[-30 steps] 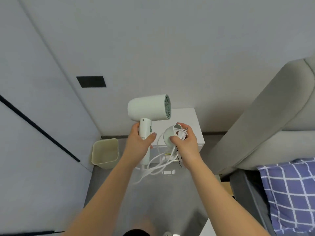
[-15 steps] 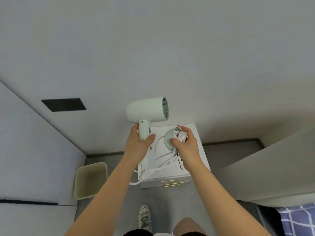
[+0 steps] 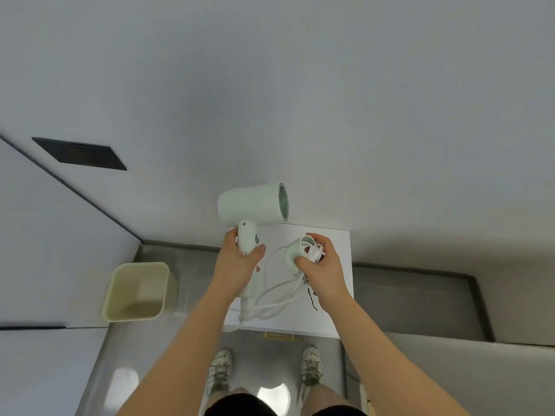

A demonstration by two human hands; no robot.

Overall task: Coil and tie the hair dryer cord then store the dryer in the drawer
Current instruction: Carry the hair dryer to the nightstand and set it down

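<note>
Head view: the left hand [image 3: 240,262] is wrapped around the handle of the pale green hair dryer [image 3: 252,205]. It holds the dryer upright over the far left part of a white cabinet [image 3: 333,313], with the grille facing right. Just to the right, the right hand [image 3: 322,267] pinches the white plug [image 3: 315,254] against a round pale cap [image 3: 292,253]. The white cord [image 3: 270,309] hangs in loose loops between the hands, above the cabinet top. A thin black tie [image 3: 310,299] dangles under the right hand. A beige bin [image 3: 132,283] stands on the floor to the left.

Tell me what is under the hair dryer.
A white nightstand top lies below the hair dryer, cord loops hanging over it. The left hand hides part of that top.
</note>
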